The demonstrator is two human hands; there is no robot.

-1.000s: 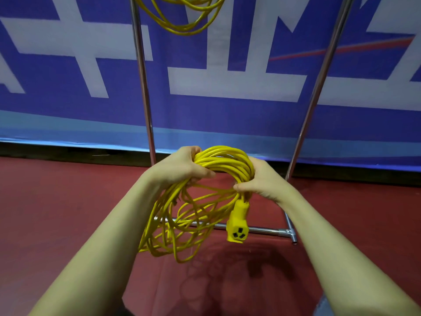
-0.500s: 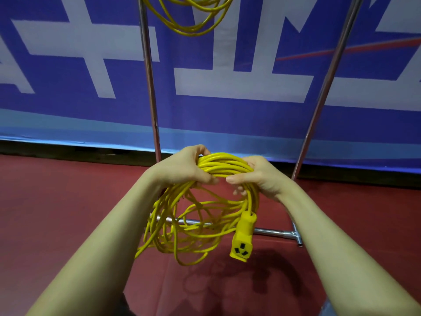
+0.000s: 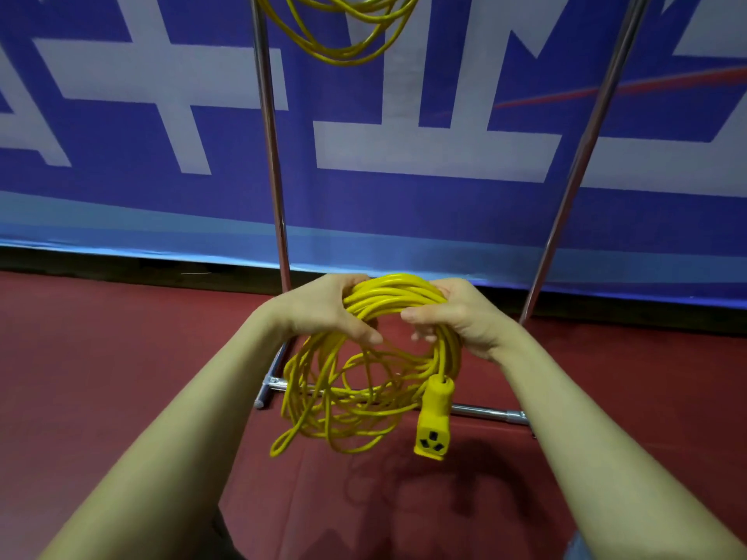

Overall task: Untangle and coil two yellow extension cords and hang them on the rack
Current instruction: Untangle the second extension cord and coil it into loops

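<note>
indoor sports-hall-like space, dark red floor [image 3: 101,357], big blue-and-white printed banner [image 3: 404,208] along the wall

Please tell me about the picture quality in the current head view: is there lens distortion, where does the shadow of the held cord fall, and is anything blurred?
Head view: wide-angle distortion makes the rack poles lean apart toward the top; the held cord, gripped by the left hand and right hand, casts a soft shadow on the red floor below the socket end; the banner looks slightly soft, and the hanging cord is cut off at the top.
</note>
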